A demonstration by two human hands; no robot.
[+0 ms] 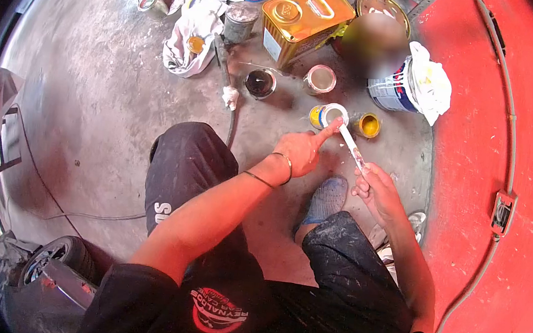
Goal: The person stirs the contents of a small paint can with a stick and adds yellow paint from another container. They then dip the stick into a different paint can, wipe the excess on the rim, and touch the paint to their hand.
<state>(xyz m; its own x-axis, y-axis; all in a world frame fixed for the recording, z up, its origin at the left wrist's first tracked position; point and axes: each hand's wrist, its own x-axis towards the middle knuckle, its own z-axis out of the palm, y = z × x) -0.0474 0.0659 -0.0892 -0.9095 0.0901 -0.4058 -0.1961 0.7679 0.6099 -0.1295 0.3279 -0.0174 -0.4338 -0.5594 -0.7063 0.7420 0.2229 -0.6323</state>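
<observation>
My right hand [376,190] grips the lower end of a flat white stick [351,145]. The stick's far end lies at the rim of a small can with a yellow and blue label [316,116]. My left hand [299,152] reaches in from the left, index finger stretched out to the stick's far end and the can's rim, the other fingers loosely bent and nothing held. Close to the right of that can stands a small tin of yellow paint [369,125]. Behind are a can with a greyish top [320,80] and a dark-filled can [260,84].
A large gold metal tin [303,14] stands behind the cans. White cloth drapes over a bucket [391,95] at right. Rags [185,44] and more cans lie back left. A hose [231,120] crosses the floor, near my knee. A red surface [476,149] borders the right.
</observation>
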